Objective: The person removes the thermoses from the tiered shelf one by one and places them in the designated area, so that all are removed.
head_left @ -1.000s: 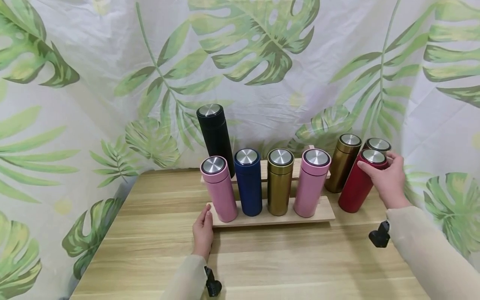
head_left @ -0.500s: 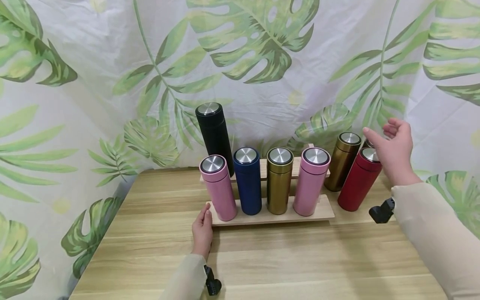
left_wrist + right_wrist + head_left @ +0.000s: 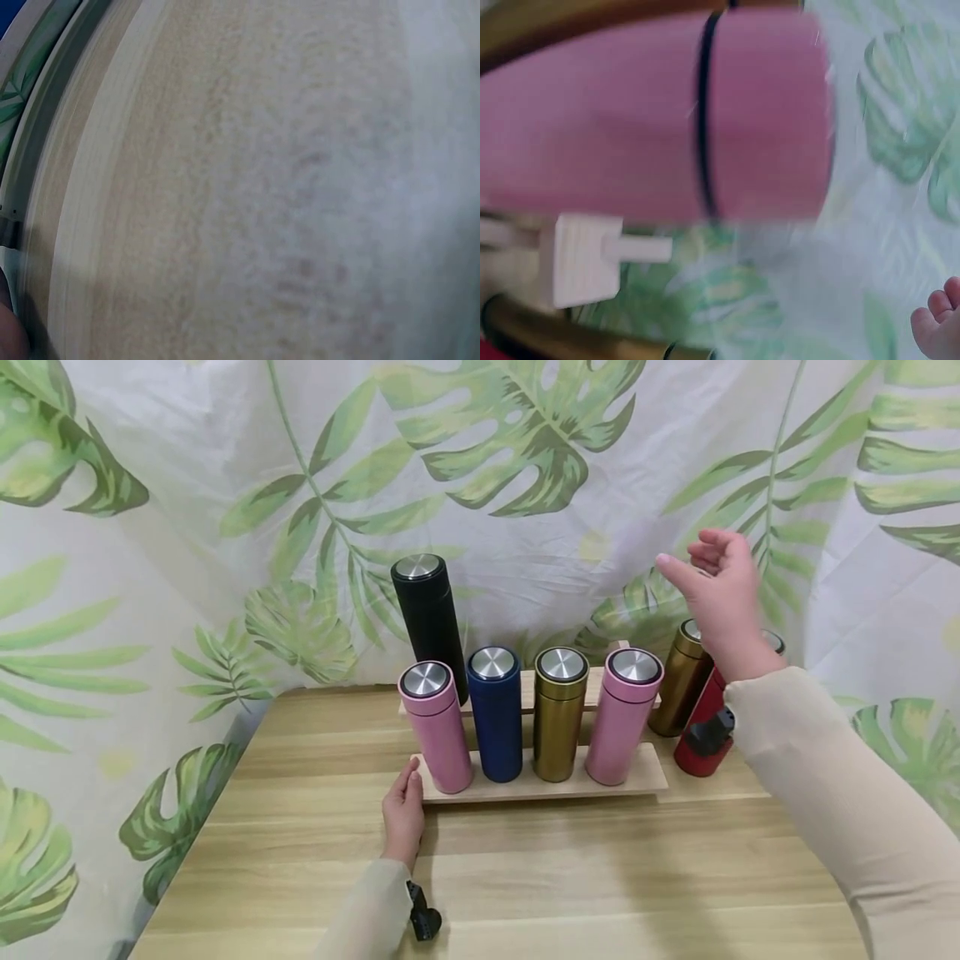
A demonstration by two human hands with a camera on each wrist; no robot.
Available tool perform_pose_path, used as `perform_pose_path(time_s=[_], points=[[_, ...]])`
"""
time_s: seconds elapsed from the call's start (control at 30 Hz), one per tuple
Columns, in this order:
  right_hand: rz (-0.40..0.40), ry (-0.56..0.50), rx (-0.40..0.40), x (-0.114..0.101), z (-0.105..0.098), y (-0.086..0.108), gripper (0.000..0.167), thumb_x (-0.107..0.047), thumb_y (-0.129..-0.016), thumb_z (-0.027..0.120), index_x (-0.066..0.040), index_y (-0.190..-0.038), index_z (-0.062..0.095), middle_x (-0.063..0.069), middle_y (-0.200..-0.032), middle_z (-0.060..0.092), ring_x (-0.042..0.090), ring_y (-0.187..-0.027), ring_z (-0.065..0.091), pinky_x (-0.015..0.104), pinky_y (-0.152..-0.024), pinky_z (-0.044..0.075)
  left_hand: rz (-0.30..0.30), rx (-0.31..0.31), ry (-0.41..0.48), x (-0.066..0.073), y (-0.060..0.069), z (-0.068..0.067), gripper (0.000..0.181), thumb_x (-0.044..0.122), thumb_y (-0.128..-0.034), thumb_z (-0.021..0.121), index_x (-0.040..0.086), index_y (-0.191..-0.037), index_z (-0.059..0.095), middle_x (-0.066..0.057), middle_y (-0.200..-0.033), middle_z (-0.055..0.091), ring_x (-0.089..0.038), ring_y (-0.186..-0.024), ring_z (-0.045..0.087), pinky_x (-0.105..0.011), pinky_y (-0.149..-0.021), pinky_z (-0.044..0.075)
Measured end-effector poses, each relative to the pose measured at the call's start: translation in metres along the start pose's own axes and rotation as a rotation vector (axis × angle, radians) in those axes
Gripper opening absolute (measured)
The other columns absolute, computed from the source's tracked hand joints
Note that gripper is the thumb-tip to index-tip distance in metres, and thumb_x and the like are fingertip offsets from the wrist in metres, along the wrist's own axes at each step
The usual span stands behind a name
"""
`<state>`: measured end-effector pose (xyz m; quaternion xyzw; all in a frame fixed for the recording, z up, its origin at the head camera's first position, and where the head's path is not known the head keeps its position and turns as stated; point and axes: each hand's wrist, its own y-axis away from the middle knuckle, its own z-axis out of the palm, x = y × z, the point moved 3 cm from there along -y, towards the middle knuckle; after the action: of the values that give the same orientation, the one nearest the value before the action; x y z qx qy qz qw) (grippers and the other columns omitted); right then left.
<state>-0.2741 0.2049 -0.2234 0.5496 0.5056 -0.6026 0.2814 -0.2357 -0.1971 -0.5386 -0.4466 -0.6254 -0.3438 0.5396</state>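
My left hand (image 3: 403, 818) rests against the left end of a two-level wooden rack (image 3: 645, 768), fingers fairly straight along its edge. In the air at the right, my right hand (image 3: 723, 597) is raised with nothing in it, fingers loosely bent and thumb apart. Below it stand a bronze-gold thermos bottle (image 3: 678, 685) and a red thermos bottle (image 3: 697, 760), partly hidden by the forearm. Across the rack's lower level are a pink bottle (image 3: 442, 735), a blue bottle (image 3: 501, 727), a gold bottle (image 3: 558, 731) and another pink bottle (image 3: 618, 727), which looms large in the right wrist view.
A tall black bottle (image 3: 431, 627) stands on the left of the rack's upper level. Behind the red bottle shows the lid of another bottle (image 3: 774, 642), mostly covered. Leaf-print cloth (image 3: 525, 568) hangs behind the wooden table (image 3: 525, 877).
My right hand has let go of the red bottle, lifted off it and moved left above the bottles. My left hand has stayed at the rack's end.
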Motion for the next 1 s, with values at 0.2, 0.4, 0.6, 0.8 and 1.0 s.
perform_pose_path(time_s=[0.2,0.4,0.6,0.8,1.0], points=[[-0.026,-0.017,-0.067,-0.02,0.026,0.001,0.058,-0.026,-0.081,0.071,-0.011,-0.129,0.041,-0.004,-0.113,0.047,0.013,-0.111,0.043,0.027,-0.098,0.04,0.012,-0.003,-0.004,0.004,0.0,0.001,0.037,0.025,-0.0982,0.046,0.011,-0.132,0.052,-0.003,-0.136,0.05,-0.02,-0.13,0.04,-0.035,-0.106,0.036],[-0.053,-0.037,-0.134,-0.033,0.058,0.001,0.057,-0.022,-0.08,0.072,-0.008,-0.127,0.043,-0.001,-0.11,0.048,0.019,-0.112,0.046,0.026,-0.096,0.041,0.005,0.003,-0.006,0.003,0.0,0.002,0.038,0.026,-0.0986,0.045,0.01,-0.133,0.052,-0.003,-0.137,0.05,-0.021,-0.13,0.04,-0.036,-0.106,0.036],[-0.026,-0.03,-0.239,-0.04,0.09,0.003,0.06,-0.025,-0.08,0.071,-0.009,-0.13,0.042,0.005,-0.121,0.048,0.02,-0.116,0.045,0.027,-0.097,0.041,0.004,0.009,0.007,-0.001,-0.001,0.002,0.038,0.026,-0.0983,0.045,0.01,-0.132,0.052,-0.004,-0.137,0.05,-0.02,-0.129,0.041,-0.035,-0.106,0.036],[-0.002,-0.016,-0.335,-0.045,0.117,0.006,0.064,-0.027,-0.081,0.071,-0.01,-0.133,0.04,0.009,-0.131,0.047,0.019,-0.12,0.045,0.027,-0.099,0.042,0.015,0.008,0.005,-0.001,-0.003,0.002,0.038,0.026,-0.0982,0.046,0.009,-0.132,0.052,-0.004,-0.136,0.05,-0.02,-0.129,0.041,-0.036,-0.106,0.036],[0.014,-0.028,-0.383,-0.045,0.142,0.013,0.065,-0.028,-0.08,0.072,-0.012,-0.135,0.04,0.008,-0.132,0.047,0.018,-0.12,0.045,0.027,-0.097,0.043,0.017,0.012,0.023,-0.002,-0.002,0.002,0.039,0.027,-0.0978,0.046,0.01,-0.132,0.053,-0.003,-0.136,0.051,-0.019,-0.129,0.041,-0.034,-0.107,0.036]])
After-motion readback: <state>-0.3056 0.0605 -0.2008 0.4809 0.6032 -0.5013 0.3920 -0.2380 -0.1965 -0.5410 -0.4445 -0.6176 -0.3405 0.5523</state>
